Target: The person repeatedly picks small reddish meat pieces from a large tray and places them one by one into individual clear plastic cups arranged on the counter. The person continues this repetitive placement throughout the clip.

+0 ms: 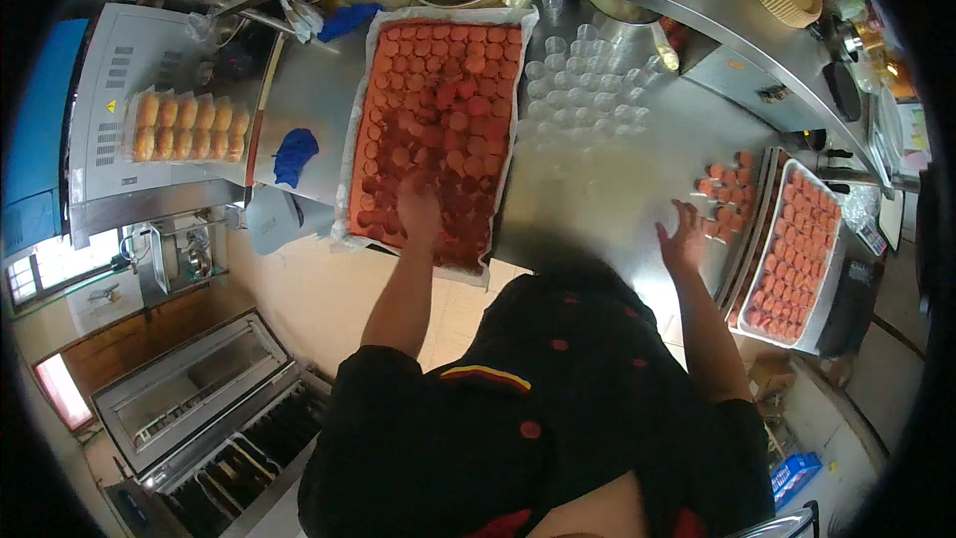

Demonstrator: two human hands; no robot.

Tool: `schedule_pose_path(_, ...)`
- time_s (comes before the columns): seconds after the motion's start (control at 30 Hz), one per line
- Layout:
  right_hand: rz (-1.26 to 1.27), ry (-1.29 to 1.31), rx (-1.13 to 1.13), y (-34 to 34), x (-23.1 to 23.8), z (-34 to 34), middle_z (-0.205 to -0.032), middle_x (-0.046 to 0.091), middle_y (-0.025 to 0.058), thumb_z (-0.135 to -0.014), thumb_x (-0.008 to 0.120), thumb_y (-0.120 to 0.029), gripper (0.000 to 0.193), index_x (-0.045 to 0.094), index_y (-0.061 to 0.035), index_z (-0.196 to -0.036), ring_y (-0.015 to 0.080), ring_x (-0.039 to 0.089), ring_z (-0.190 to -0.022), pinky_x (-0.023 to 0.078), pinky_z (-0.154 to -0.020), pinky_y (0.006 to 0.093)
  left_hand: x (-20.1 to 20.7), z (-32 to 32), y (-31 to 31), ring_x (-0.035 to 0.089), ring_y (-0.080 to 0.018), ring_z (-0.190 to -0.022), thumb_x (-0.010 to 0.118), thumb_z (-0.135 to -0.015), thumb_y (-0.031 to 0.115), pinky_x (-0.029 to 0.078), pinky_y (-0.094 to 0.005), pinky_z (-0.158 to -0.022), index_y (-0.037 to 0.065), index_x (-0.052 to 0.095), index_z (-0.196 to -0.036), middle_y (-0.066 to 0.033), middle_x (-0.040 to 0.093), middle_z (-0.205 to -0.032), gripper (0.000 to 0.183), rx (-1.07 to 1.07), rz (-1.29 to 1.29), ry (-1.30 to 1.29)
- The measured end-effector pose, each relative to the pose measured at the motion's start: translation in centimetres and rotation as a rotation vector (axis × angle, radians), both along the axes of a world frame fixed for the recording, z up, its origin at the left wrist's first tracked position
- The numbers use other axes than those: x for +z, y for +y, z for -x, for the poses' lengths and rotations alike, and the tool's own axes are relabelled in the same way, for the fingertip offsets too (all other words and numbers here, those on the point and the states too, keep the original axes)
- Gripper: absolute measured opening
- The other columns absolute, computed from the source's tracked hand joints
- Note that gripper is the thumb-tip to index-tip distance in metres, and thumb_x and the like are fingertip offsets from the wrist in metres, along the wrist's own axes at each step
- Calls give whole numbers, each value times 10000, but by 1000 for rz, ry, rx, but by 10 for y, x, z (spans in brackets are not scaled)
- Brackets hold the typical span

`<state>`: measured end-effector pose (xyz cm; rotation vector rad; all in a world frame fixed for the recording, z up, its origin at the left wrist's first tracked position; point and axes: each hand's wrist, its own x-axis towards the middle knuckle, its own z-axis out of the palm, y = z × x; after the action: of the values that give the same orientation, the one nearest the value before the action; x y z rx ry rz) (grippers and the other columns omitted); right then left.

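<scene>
Left hand low over lower half of red sheet, which is cut into rounds; grip hidden from above, can't tell if pinching. Sheet on pale paper, left-centre on worktop. Right hand palm down, fingers spread, nothing seen in grip, just beside loose red rounds. White-rimmed tray of rounds further right. Clear cups grouped right of sheet. Blue glove on left.
</scene>
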<state>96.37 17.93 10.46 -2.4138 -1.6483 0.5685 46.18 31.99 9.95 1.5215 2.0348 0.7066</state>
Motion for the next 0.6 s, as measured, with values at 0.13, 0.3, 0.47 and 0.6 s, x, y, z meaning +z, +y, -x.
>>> schedule_pose_path(0.13, 40, 248, 183, 40, 6, 66, -1539, 457, 169, -860, 803, -200, 735, 468, -184, -1513, 394, 492, -1375, 449, -1140, 476, -27, 30, 48, 529, -510, -1281, 678, -954, 272, 487, -541, -1056, 86, 616, -1381, -256, 527, -1465, 471, 192, -16, 393)
schedule_pose_path(0.3, 143, 255, 230, 68, -4, 116, -1493, 492, 110, -901, 726, -163, 593, 477, -207, -1438, 393, 538, -1315, 526, -1042, 512, -23, 30, 75, 494, -470, -1346, 675, -958, 351, 476, -542, -1072, 88, 602, -1378, -209, 581, -1423, 501, 185, 245, 545)
schedule_pose_path(0.47, 36, 292, 269, 58, -20, 114, -1405, 540, 144, -870, 722, -141, 518, 536, -156, -1353, 393, 554, -1283, 528, -1010, 504, -12, 22, 71, 655, -389, -1121, 724, -938, 244, 540, -478, -950, 76, 631, -1257, -156, 701, -1205, 372, 343, 216, 127)
schedule_pose_path(0.6, -145, 511, 187, 40, -6, 111, -1297, 567, 173, -835, 726, -111, 501, 565, -117, -1309, 386, 593, -1227, 546, -958, 474, -15, 33, 50, 682, -308, -1008, 762, -898, 121, 548, -409, -909, 31, 611, -1247, -135, 704, -1121, 391, 485, -36, -430)
